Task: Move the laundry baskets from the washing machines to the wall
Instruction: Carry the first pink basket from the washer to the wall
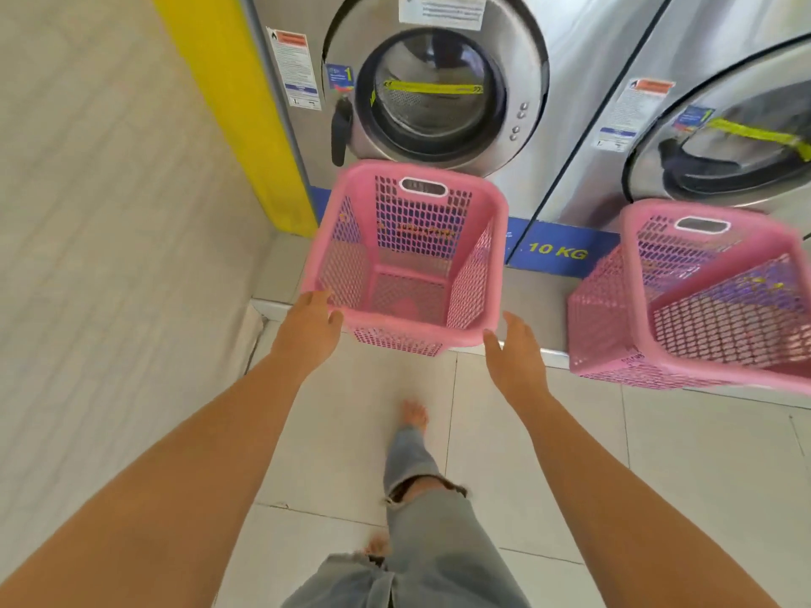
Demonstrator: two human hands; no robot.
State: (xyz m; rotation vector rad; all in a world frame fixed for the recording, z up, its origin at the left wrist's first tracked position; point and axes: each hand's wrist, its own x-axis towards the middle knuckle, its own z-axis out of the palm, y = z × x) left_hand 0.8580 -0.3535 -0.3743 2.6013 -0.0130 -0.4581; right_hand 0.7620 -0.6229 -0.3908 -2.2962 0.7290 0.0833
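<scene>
- Presently both hands are reaching for the empty pink laundry basket (406, 256) at frame centre, sitting on the step below the left washing machine (421, 81).
- Left hand (307, 329), fingers spread, is touching its near-left rim corner.
- Right hand (515, 359), fingers spread, is hovering just beside the near-right corner, gripping nothing.

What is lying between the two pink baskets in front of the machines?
In the head view, nothing lies between the left basket and the right basket: only the bare grey step and the blue 10 KG strip behind.
</scene>
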